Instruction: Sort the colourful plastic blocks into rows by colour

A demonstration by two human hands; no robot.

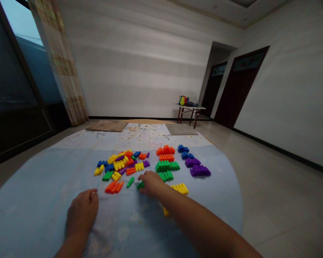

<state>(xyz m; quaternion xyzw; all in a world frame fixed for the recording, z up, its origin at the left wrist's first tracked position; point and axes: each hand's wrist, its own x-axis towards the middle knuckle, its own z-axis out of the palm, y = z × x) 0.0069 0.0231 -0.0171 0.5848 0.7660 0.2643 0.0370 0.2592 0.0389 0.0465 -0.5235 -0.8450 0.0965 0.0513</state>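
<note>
Fingers (141,177) of the right hand (152,183) pinch green pieces (140,185); on the left hand (83,209), I cannot tell.

The right hand (152,183) partly hides a green piece (140,185), the right forearm (196,220) yellow pieces (181,188).

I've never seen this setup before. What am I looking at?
No machine here: these are a person's bare hands, seen by one head-worn camera looking forward and down. On the blue cloth lies a mixed heap of colourful pieces; right of it are an orange group, green group, blue group, purple group and yellow group. The right hand has its fingers at a green piece; whether it grips it is unclear. The left hand is curled, with nothing visibly held.
</note>
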